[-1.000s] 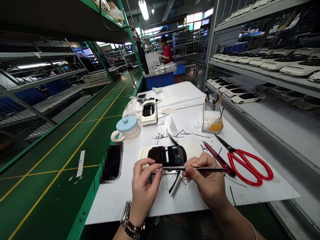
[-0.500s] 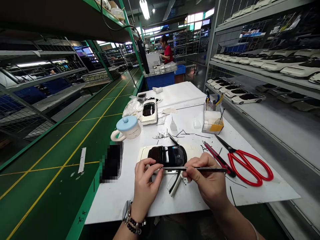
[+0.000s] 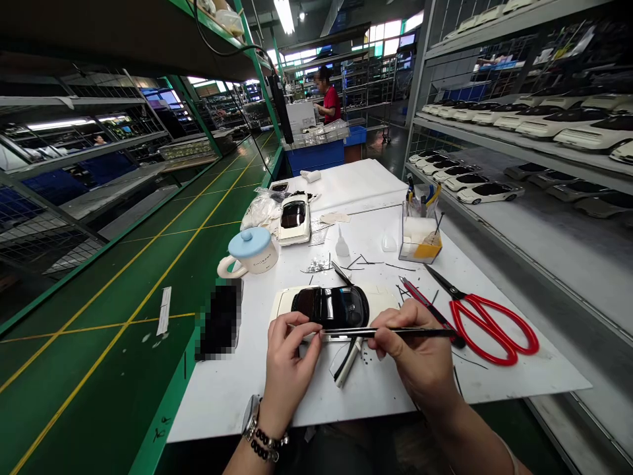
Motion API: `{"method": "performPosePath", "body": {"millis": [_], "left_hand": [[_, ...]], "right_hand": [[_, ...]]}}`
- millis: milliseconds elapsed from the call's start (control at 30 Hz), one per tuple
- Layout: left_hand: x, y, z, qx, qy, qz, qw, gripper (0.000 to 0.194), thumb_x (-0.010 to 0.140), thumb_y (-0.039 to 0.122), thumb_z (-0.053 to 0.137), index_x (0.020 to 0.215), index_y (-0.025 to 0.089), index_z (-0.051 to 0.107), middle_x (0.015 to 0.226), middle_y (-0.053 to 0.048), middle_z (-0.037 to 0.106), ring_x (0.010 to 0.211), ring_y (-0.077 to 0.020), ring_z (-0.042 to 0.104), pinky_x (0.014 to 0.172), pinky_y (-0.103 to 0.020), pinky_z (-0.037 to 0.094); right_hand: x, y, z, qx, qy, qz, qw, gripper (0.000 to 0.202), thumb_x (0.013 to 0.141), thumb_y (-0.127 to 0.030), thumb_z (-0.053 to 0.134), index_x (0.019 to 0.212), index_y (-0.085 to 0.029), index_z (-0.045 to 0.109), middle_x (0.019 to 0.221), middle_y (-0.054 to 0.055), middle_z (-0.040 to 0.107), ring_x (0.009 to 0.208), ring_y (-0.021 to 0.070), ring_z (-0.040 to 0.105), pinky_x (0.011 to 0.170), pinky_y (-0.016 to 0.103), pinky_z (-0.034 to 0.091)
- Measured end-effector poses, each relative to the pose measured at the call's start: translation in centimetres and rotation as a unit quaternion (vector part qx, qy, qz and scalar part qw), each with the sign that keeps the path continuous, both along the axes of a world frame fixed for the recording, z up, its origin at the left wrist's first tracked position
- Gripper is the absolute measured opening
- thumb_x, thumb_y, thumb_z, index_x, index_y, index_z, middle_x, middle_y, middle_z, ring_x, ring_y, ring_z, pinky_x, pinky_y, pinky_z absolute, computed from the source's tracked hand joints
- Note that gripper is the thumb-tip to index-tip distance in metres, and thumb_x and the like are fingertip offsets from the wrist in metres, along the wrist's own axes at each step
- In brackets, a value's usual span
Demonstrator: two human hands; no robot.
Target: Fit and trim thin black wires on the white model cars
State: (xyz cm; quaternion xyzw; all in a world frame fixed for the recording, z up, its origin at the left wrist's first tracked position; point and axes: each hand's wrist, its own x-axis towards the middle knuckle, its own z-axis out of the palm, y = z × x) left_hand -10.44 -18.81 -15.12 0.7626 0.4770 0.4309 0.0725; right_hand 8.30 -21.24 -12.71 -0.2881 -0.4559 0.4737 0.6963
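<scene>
Model car [image 3: 330, 307] lies just below frame centre. Right hand [image 3: 420, 349] grips tweezers [image 3: 349, 332]; left hand [image 3: 291, 356] pinches narrowly at their tips.

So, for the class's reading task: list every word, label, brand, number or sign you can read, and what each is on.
None can be quoted with confidence.
Mug: small dark lettering, too small to read.
White box at the back: letters, too blurred to read.
Green table edge: dark handwritten marks, not clear enough to read.
</scene>
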Motion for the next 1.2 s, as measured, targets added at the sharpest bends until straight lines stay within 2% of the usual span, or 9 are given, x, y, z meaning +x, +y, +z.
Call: {"method": "performPosePath", "body": {"millis": [133, 233, 333, 433, 600, 833, 933, 1067, 1200], "left_hand": [[-0.4, -0.8, 0.2, -0.029, -0.054, -0.038, 0.997, 0.012, 0.084, 0.013, 0.059, 0.089, 0.022, 0.065, 0.093, -0.004, 0.053, 0.086, -0.0156, 0.056, 0.073, -0.029, 0.05], [-0.9, -1.4, 0.2, -0.036, -0.055, -0.078, 0.995, 0.016, 0.083, 0.01, 0.058, 0.09, 0.022, 0.065, 0.092, -0.004, 0.053, 0.086, -0.0151, 0.057, 0.073, -0.028, 0.051], [-1.2, -2.0, 0.0, -0.046, -0.058, -0.095, 0.993, 0.017, 0.083, 0.008, 0.058, 0.091, 0.023, 0.064, 0.092, -0.004, 0.055, 0.087, -0.0149, 0.057, 0.074, -0.027, 0.051], [-1.3, -2.4, 0.0, -0.067, -0.072, -0.102, 0.99, 0.018, 0.083, 0.008, 0.058, 0.091, 0.023, 0.063, 0.092, -0.003, 0.056, 0.088, -0.0145, 0.058, 0.074, -0.026, 0.051], [-0.9, -3.0, 0.1, -0.093, -0.099, -0.126, 0.983, 0.02, 0.083, 0.006, 0.056, 0.093, 0.023, 0.061, 0.091, -0.002, 0.059, 0.087, -0.0134, 0.059, 0.074, -0.025, 0.052], [-0.9, -3.2, -0.4, -0.119, -0.122, -0.144, 0.975, 0.023, 0.083, 0.005, 0.055, 0.096, 0.023, 0.06, 0.093, -0.002, 0.06, 0.088, -0.0141, 0.06, 0.075, -0.027, 0.053], [-1.0, -3.2, -0.7, -0.121, -0.135, -0.147, 0.972, 0.022, 0.084, 0.005, 0.054, 0.096, 0.023, 0.06, 0.093, -0.003, 0.059, 0.088, -0.015, 0.06, 0.075, -0.028, 0.054], [-1.3, -3.1, -0.9, -0.136, -0.146, -0.144, 0.969, 0.019, 0.084, 0.007, 0.055, 0.092, 0.023, 0.06, 0.095, -0.003, 0.058, 0.09, -0.0158, 0.061, 0.077, -0.029, 0.054], [-1.2, -3.1, -0.9, -0.181, -0.17, -0.132, 0.96, 0.012, 0.085, 0.012, 0.057, 0.087, 0.023, 0.062, 0.097, -0.004, 0.059, 0.093, -0.0171, 0.062, 0.081, -0.03, 0.053]], "right_hand": [[4.3, 0.0, 1.7, 0.013, -0.046, -0.16, 0.986, 0.013, 0.084, -0.023, 0.062, 0.074, -0.023, 0.054, 0.065, -0.001, 0.057, 0.06, 0.0125, 0.052, 0.055, 0.027, 0.04], [10.0, -0.2, 2.8, 0.008, -0.193, -0.304, 0.933, 0.026, 0.091, -0.031, 0.049, 0.068, -0.024, 0.061, 0.082, 0.006, 0.062, 0.083, 0.0218, 0.058, 0.074, 0.037, 0.042], [15.2, 0.0, 1.4, -0.162, -0.502, -0.248, 0.813, 0.016, 0.085, -0.026, 0.056, 0.091, -0.033, 0.069, 0.089, 0.006, 0.067, 0.082, 0.0236, 0.061, 0.072, 0.04, 0.039], [18.1, 0.4, -2.1, -0.245, -0.62, -0.188, 0.722, 0.01, 0.066, -0.017, 0.073, 0.072, -0.024, 0.069, 0.082, 0.009, 0.066, 0.063, 0.0195, 0.058, 0.059, 0.038, 0.036], [19.3, 0.5, -5.9, -0.256, -0.652, -0.194, 0.686, 0.015, 0.063, -0.021, 0.072, 0.072, -0.019, 0.06, 0.075, 0.009, 0.06, 0.05, 0.013, 0.051, 0.05, 0.034, 0.03], [19.3, 1.2, -4.4, -0.388, -0.73, -0.099, 0.554, 0.021, 0.067, -0.031, 0.061, 0.071, -0.022, 0.043, 0.059, 0.006, 0.055, 0.049, 0.0227, 0.055, 0.045, 0.033, 0.033], [19.3, 1.4, -2.9, -0.4, -0.73, -0.091, 0.547, 0.018, 0.073, -0.036, 0.054, 0.079, -0.02, 0.046, 0.069, 0.011, 0.061, 0.061, 0.0276, 0.06, 0.052, 0.036, 0.041], [20.4, 0.1, -0.5, -0.377, -0.7, -0.15, 0.587, 0.03, 0.074, -0.041, 0.053, 0.095, -0.02, 0.05, 0.08, 0.013, 0.065, 0.067, 0.0281, 0.063, 0.058, 0.038, 0.045], [20.2, -2.7, 1.2, -0.223, -0.704, -0.266, 0.62, 0.04, 0.069, -0.044, 0.059, 0.104, -0.026, 0.049, 0.086, 0.01, 0.068, 0.058, 0.0244, 0.061, 0.05, 0.036, 0.043]]}}
